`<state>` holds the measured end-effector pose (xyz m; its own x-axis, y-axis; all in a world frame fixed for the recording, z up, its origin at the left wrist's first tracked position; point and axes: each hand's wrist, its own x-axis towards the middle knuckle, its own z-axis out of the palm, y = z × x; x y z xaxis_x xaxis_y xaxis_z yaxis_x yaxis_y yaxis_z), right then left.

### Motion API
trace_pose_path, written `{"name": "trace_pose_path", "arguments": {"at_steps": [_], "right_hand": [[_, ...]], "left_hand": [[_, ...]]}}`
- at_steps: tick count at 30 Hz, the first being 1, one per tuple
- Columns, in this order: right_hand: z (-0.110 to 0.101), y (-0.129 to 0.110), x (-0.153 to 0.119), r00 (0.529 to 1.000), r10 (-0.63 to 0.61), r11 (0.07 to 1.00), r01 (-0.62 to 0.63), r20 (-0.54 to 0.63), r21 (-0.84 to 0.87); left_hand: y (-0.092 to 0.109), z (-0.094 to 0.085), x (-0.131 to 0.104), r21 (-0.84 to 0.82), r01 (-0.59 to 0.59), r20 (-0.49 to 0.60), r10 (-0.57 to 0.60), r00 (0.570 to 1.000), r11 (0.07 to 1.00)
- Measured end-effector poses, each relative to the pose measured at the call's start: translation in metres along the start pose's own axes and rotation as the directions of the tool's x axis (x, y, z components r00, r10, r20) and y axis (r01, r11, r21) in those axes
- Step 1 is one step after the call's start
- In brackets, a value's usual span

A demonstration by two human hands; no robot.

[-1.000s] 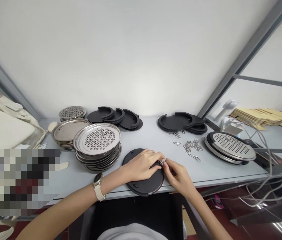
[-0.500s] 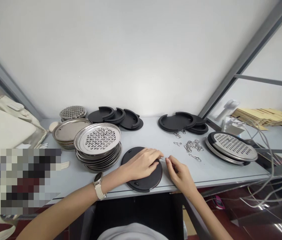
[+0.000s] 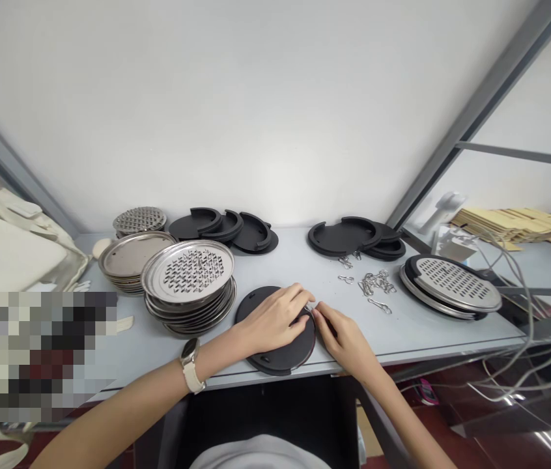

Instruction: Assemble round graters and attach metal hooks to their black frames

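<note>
A round black plastic disc [image 3: 288, 358] lies flat near the table's front edge. Across it rests my left hand [image 3: 280, 316], its fingers bent over the disc's right side. My right hand [image 3: 346, 337] is closed in a pinch on a small metal wire clip [image 3: 309, 308] at that same side, touching the disc's rim. The fingers partly hide the clip. Just right of the hands, a loose heap of wire clips [image 3: 377, 283] lies on the table. To the left of the disc stands a stack of round metal grater plates [image 3: 192, 272].
More metal plates [image 3: 136, 254] stand at the left. Black holders [image 3: 344, 236] lie along the wall, with others [image 3: 202, 221] further left. Grater plates on a black holder [image 3: 456, 283] sit at the right. White cables [image 3: 524, 286] hang beyond the table [image 3: 275, 267].
My right hand has moved left with the wire clip, up to the disc's right rim beside my left fingers. My left hand stays on the disc.
</note>
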<state>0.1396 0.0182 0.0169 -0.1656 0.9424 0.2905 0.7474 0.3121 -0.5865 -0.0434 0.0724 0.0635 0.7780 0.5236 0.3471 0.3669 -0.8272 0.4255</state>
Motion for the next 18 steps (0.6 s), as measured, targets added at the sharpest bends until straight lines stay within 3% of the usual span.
{"name": "trace_pose_path", "arguments": {"at_steps": [10,18], "right_hand": [[-0.0049,-0.004,-0.0006,1.0,-0.001,0.999,0.0,0.02,0.042],[-0.0021,-0.0042,0.0017,0.997,0.076,0.996,-0.076,-0.001,0.044]], "left_hand": [[-0.0021,0.0021,-0.0006,-0.045,-0.043,-0.011,0.043,0.999,0.998],[-0.0016,0.001,-0.0004,-0.039,-0.053,0.014,0.054,0.998,0.998]]}}
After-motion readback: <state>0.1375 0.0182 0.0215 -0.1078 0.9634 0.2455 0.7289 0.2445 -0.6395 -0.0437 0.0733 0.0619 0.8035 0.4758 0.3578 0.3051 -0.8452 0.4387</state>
